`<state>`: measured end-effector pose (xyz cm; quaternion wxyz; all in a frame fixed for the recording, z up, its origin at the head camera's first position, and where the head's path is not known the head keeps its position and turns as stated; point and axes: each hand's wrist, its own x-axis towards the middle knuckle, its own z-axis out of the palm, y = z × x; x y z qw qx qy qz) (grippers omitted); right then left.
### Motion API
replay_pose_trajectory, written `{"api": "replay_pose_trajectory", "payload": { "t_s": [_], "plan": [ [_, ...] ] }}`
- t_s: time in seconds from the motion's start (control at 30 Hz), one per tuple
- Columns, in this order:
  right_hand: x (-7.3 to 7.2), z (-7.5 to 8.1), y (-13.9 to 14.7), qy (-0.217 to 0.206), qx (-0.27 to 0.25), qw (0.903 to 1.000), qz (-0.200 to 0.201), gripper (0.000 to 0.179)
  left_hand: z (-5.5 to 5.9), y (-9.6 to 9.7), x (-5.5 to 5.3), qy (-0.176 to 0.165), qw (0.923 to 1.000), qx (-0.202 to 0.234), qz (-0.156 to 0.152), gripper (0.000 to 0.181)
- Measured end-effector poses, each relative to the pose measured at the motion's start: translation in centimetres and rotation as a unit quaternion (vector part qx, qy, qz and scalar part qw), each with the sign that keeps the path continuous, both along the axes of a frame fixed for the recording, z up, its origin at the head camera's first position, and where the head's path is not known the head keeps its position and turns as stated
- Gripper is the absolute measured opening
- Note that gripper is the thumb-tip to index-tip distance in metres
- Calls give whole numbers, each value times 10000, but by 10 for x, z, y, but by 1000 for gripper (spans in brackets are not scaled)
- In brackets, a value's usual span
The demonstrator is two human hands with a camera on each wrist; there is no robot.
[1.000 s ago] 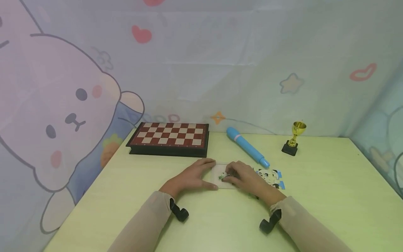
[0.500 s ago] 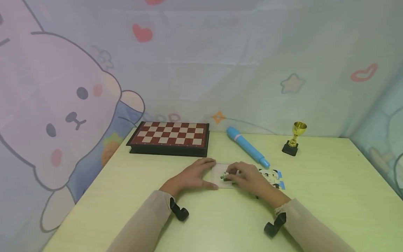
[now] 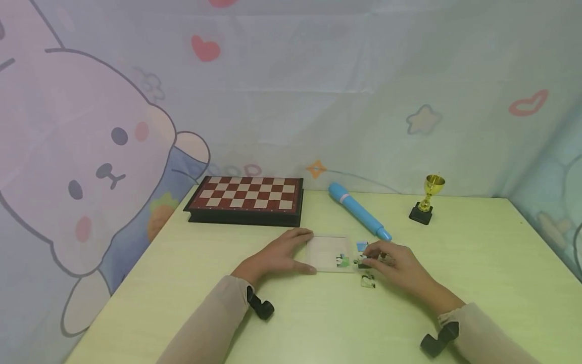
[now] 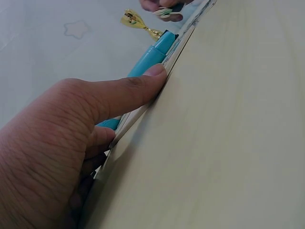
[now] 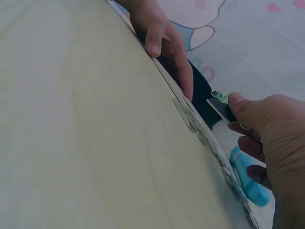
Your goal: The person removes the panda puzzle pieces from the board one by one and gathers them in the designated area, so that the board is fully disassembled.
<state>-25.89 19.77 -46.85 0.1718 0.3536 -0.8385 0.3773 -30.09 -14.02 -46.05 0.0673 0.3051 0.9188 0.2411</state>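
In the head view, my left hand [image 3: 283, 254] spans the left side of a shallow pale puzzle tray [image 3: 324, 248]. Its thumb touches the front left corner, the fingers the back left one. A green and white jigsaw piece [image 3: 342, 261] lies inside the tray near its front right corner. To the right of the tray, my right hand [image 3: 397, 263] pinches another puzzle piece [image 5: 222, 109] between thumb and fingers, lifted off the table in the right wrist view. Loose pieces lie around that hand: a blue one [image 3: 361, 246] behind, a pale one [image 3: 368, 280] in front. Others are hidden under the hand.
A red and white chessboard box [image 3: 245, 199] stands at the back left of the table [image 3: 291, 323]. Behind the tray lies a blue pen-shaped tube [image 3: 361, 212]. A small gold trophy cup [image 3: 426, 197] stands at the back right, before a printed cloth backdrop.
My right hand has moved right from over the tray to beside it, a puzzle piece still pinched. The piece in the tray is now uncovered. My left hand has stayed put.
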Motion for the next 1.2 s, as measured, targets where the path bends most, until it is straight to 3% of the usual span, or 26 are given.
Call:
{"api": "replay_pose_trajectory", "payload": {
  "t_s": [0.17,0.4,0.77,1.2],
  "plan": [
    [6,-4,28,185,125,9997,-103,30,-1,0,-1,1,10000,-21,16,98],
    [16,-6,52,87,256,9996,-16,36,1,0,1,-3,10000,14,5,99],
    [17,-11,55,182,103,9981,580,37,1,0,2,-46,10000,-11,-1,97],
    [16,-9,55,261,327,9974,585,36,1,1,1,-34,10000,25,2,98]
  ]
}}
